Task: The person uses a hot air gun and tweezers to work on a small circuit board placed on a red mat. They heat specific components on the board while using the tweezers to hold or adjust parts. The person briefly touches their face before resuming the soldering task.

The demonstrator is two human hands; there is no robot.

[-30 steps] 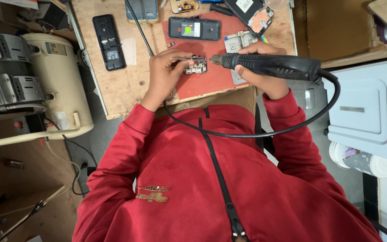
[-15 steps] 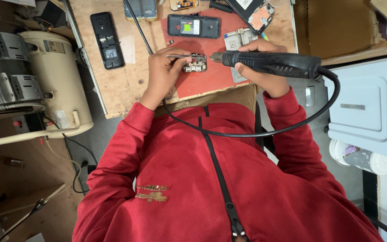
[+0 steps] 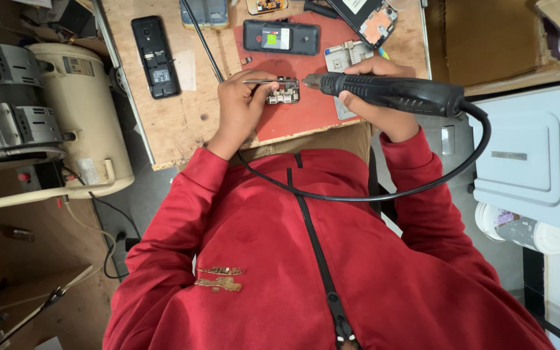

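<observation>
Seen from above, a person in a red zip-up top sits at a small plywood workbench [image 3: 163, 123] partly covered by a red rubber mat [image 3: 306, 113].

The left hand [image 3: 238, 110] pinches thin metal tweezers [image 3: 260, 81] between thumb and fingertips; the tweezer tips rest on the top edge of a small bare circuit board with silver connectors [image 3: 284, 92], which lies flat on the mat just right of that hand. The right hand [image 3: 374, 97] is wrapped tightly around a black pen-shaped hot-air handpiece [image 3: 390, 93], fingers closed over its ribbed grip. Its metal nozzle points left, just beside the right edge of the board; whether it touches cannot be told. A black cable [image 3: 435, 185] loops from the back of the handpiece across the person's chest.

Compared with a second ago, the tweezers and nozzle sit in nearly the same places around the board, with only slight shifts of hand and camera. By that reading, the work on the board is ongoing and steady.

Beyond the hands lie a black candy-bar phone with a lit green screen [image 3: 281, 37], a black phone back shell [image 3: 155, 56] well to the left, and a grey metal phone frame [image 3: 345, 57] just above the right hand. A cream-coloured cylindrical compressor tank [image 3: 79, 123] stands off the bench at the left.
</observation>
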